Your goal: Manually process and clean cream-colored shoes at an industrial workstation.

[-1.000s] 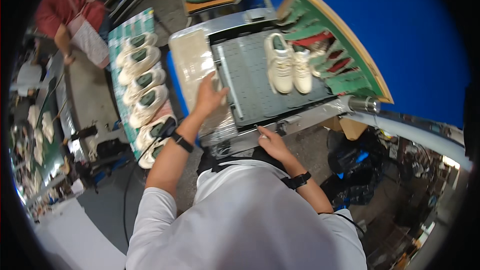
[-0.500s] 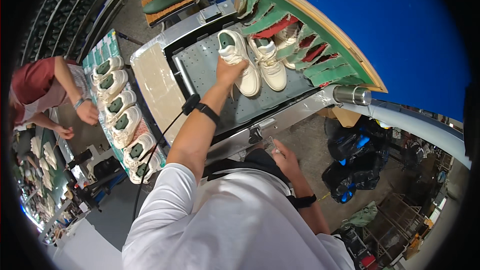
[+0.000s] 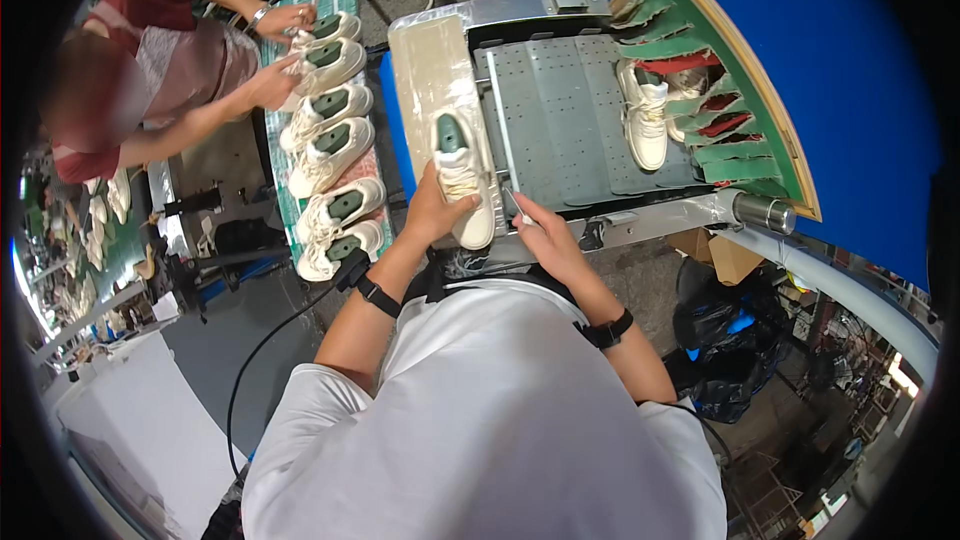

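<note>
One cream shoe (image 3: 461, 180), held by the left hand (image 3: 436, 210), now moved left off the conveyor (image 3: 560, 120) to over the tan ledge (image 3: 428, 60); right hand (image 3: 548, 238) pinching a thin tool (image 3: 516, 207). I log the pair split: second shoe (image 3: 647, 125) right, on the conveyor.

My hands: two, left hand (image 3: 430, 210) and right hand (image 3: 550, 242)
Shoe (image 3: 461, 176) in my left grip: one
Thin tool (image 3: 519, 208) in my right grip: one
Shoes (image 3: 341, 148) left of the grip: I count six
Belt shoe (image 3: 649, 120) right of the grip: one clear
Half-hidden shoe (image 3: 687, 85) past that: at least one
Co-worker's hands (image 3: 274, 81) beyond: two
</note>
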